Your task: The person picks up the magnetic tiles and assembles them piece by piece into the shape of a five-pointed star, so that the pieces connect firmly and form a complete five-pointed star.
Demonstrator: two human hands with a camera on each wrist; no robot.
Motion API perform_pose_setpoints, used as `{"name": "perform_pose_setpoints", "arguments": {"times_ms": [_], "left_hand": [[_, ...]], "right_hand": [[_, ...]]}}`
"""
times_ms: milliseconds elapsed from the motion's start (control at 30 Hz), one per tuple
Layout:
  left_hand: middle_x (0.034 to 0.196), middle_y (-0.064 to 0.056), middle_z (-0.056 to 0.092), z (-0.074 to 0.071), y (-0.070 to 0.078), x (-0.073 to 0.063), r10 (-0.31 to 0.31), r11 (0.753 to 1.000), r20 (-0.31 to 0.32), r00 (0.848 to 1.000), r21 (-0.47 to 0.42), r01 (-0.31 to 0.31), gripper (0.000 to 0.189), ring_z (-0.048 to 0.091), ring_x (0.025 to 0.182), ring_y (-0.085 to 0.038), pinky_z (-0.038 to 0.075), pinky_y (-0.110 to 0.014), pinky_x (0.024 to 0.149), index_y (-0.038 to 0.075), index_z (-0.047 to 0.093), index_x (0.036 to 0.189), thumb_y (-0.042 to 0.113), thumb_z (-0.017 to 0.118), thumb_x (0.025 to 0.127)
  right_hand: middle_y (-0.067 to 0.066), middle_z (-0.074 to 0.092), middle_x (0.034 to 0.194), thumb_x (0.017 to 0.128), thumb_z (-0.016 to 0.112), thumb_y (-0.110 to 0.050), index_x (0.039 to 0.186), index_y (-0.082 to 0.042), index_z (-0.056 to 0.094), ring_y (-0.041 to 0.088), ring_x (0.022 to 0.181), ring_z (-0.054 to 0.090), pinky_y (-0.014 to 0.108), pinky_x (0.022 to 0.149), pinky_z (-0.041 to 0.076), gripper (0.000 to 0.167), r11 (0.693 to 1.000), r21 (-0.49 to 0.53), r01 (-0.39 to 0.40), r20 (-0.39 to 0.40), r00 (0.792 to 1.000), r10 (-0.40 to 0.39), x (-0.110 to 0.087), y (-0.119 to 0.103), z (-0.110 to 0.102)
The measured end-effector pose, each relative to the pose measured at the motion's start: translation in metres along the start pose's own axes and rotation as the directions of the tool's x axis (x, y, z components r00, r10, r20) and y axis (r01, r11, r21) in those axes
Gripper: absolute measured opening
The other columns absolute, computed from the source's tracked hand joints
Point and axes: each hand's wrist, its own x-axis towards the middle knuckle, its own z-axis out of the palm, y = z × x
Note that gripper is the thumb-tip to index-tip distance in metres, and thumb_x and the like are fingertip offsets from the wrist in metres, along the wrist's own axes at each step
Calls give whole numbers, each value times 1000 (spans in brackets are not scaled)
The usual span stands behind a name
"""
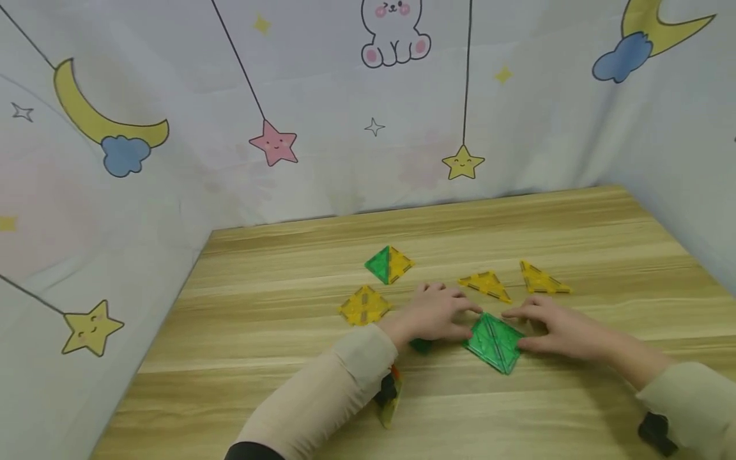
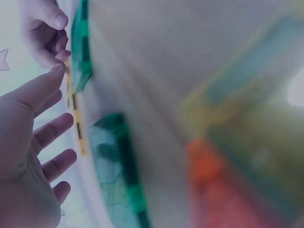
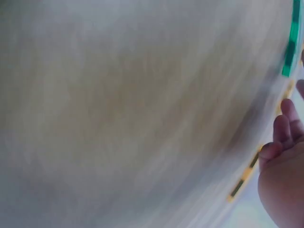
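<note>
Two green triangular magnetic tiles (image 1: 506, 340) lie side by side on the table, forming a diamond between the two hands. At its left corner is my left hand (image 1: 437, 313), thumb and index fingertip at the edge, the other fingers spread loosely in the left wrist view. On the opposite side, my right hand (image 1: 558, 329) has its thumb tip right at the right corner and its index finger reaching above the upper edge. Another green tile (image 1: 421, 345) shows partly under the left palm; the rest of it is hidden.
Behind the hands lie two separate yellow triangles (image 1: 487, 283) (image 1: 542, 280). Farther left are a green-and-yellow diamond (image 1: 390, 264) and a yellow diamond (image 1: 364, 306). A yellowish tile (image 1: 391, 409) peeks out beside the left sleeve. A printed curtain (image 1: 345, 172) borders the wooden table (image 1: 241, 332).
</note>
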Motion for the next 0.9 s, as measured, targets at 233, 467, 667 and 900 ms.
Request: {"name": "perform_pose_setpoints", "arguments": {"times_ms": [233, 467, 667, 900], "left_hand": [[140, 9, 42, -11, -15, 7, -84, 995, -16, 996, -52, 83, 52, 39, 121, -22, 28, -42, 94, 34, 45, 138, 50, 55, 90], [143, 8, 40, -7, -25, 13, -114, 987, 5, 993, -116, 114, 54, 37, 126, -23, 27, -43, 97, 32, 42, 141, 49, 55, 91], [145, 7, 38, -6, -25, 21, -127, 985, 9, 992, -114, 127, 58, 35, 128, -22, 26, -43, 98, 30, 39, 143, 49, 55, 91], [146, 9, 37, -5, -26, 21, -146, 987, 47, 988, -58, 149, 56, 34, 129, -23, 25, -46, 101, 31, 40, 142, 51, 53, 91]], "right_hand": [[1, 53, 103, 86, 69, -32, 125, -8, 60, 17, 90, 48, 37, 73, 42, 47, 997, -46, -60, -58, 997, 57, 6, 8, -16], [9, 57, 112, 88, 64, -39, 125, -6, 59, 27, 100, 54, 46, 79, 45, 50, 992, -32, -122, -32, 992, 121, 25, 7, -21], [8, 61, 113, 87, 65, -37, 121, -3, 61, 27, 101, 56, 45, 81, 45, 48, 995, 1, -100, -13, 995, 100, 34, 3, -17], [11, 61, 115, 88, 66, -33, 121, 0, 59, 29, 104, 56, 47, 84, 44, 47, 993, 31, -111, -4, 994, 111, 35, 5, -13]]}}
